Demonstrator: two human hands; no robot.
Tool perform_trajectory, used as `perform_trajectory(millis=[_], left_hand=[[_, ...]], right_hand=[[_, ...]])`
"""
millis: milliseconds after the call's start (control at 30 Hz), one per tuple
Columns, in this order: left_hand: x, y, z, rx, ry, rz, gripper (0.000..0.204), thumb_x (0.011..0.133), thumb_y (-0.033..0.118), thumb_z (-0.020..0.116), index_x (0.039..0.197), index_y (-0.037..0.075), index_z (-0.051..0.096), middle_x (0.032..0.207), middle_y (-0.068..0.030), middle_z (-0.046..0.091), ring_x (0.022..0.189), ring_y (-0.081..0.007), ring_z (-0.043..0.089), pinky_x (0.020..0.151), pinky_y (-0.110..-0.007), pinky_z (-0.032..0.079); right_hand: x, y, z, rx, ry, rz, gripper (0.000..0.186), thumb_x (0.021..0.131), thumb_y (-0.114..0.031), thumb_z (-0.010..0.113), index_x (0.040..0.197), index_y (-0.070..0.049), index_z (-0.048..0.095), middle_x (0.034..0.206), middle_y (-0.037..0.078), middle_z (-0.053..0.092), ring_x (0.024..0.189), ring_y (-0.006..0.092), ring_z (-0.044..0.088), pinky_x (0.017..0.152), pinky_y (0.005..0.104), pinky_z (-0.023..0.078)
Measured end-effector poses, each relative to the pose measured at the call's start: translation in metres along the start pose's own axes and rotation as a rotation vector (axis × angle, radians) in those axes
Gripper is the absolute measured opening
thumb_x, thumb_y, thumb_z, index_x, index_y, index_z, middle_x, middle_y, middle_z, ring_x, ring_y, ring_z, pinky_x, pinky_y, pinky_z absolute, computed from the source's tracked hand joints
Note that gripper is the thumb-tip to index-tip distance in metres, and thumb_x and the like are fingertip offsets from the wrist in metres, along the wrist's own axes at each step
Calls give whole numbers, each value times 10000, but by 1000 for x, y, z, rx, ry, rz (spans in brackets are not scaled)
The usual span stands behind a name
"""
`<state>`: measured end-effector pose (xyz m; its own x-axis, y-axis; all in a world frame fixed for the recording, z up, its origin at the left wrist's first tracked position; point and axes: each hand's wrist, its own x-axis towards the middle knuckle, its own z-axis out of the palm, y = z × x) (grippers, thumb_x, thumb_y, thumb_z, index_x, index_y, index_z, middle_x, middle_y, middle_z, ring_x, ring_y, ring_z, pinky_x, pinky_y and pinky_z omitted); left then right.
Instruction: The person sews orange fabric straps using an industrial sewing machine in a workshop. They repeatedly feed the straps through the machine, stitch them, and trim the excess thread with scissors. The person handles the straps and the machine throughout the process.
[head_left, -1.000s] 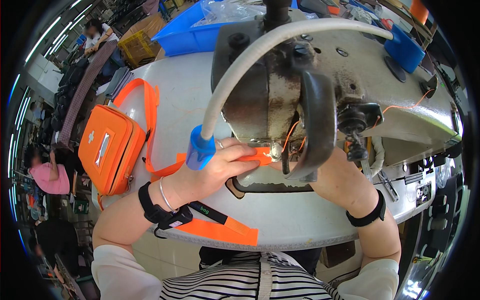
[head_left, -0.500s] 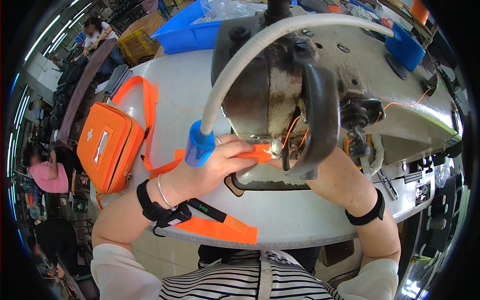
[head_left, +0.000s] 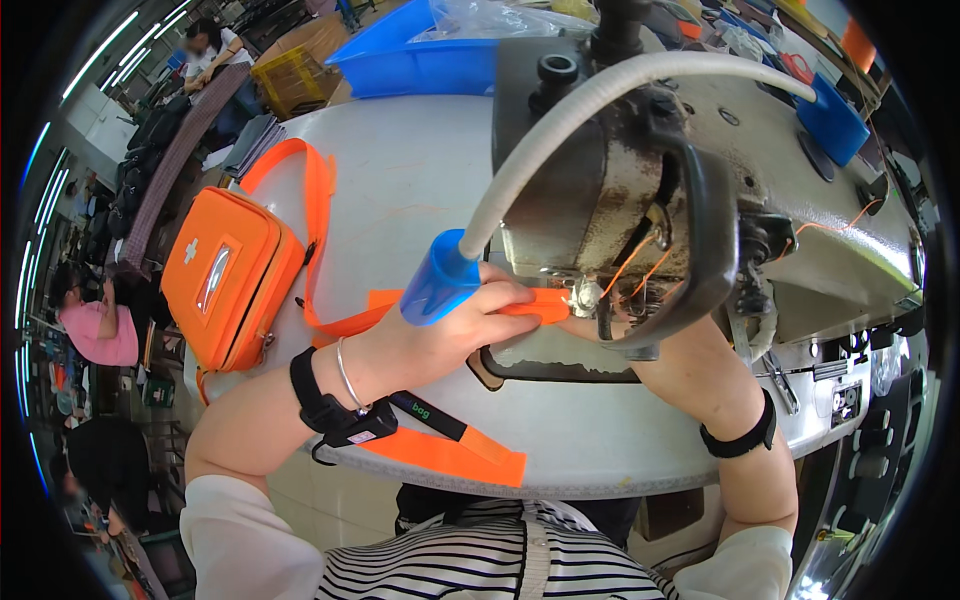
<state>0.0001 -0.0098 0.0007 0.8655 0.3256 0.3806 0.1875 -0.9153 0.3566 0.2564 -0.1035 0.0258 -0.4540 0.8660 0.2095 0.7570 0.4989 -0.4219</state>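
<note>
My left hand [head_left: 487, 322] pinches a folded orange strap [head_left: 545, 304] between thumb and fingers, right beside the needle area of a sewing machine [head_left: 600, 190]. The strap's end lies under the presser area, and its tail [head_left: 352, 324] runs left across the table to an orange bag [head_left: 222, 280] with a white cross. My right hand [head_left: 592, 328] reaches in from the other side, behind the machine's dark curved guard. Most of its fingers are hidden there. Orange thread [head_left: 632, 265] comes down to the needle.
A lamp with a blue shade [head_left: 440, 282] on a white flexible neck hangs over my left hand. Another orange strap piece with a black label [head_left: 430, 415] lies at the table's front edge. Tweezers [head_left: 781, 384] lie at the right; a blue bin [head_left: 410, 65] stands behind. Other people work at left.
The view has shifted, so the machine and both hands appear further right. My left hand keeps its pinch on the strap by the needle; little else differs.
</note>
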Motion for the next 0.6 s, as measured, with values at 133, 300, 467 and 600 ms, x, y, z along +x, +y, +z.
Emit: perform_trajectory(millis=[133,300,467,600], left_hand=[[-1,2,1,-16,1,-24,255,760,73,651,1003,80,728,1059,-73,652,1015,-258,600,874,-358,504],[-1,1,-1,48,-2,6,267,776,72,640,1027,96,727,1082,-72,644,1031,-265,585,881,-361,502],[-3,0,1,43,-16,-1,284,774,72,631,1041,107,722,1099,-62,632,1033,-272,571,879,-364,501],[-3,-1,2,58,-20,19,283,771,62,623,1033,106,722,1093,-60,631,1034,-272,568,879,-364,500]], right_hand=[[1,-7,-9,-86,-71,45,596,783,69,482,1278,-236,611,1020,167,618,893,370,606,747,439,501],[1,-6,-9,-138,-88,18,598,801,47,476,1304,-251,604,907,143,614,821,350,610,707,440,501],[-3,-1,-5,-210,-121,7,587,803,13,501,1315,-254,608,737,102,562,748,302,603,670,401,505],[1,-8,-3,-201,-94,118,416,845,-3,567,1141,-241,736,1014,117,662,909,328,641,789,433,510]])
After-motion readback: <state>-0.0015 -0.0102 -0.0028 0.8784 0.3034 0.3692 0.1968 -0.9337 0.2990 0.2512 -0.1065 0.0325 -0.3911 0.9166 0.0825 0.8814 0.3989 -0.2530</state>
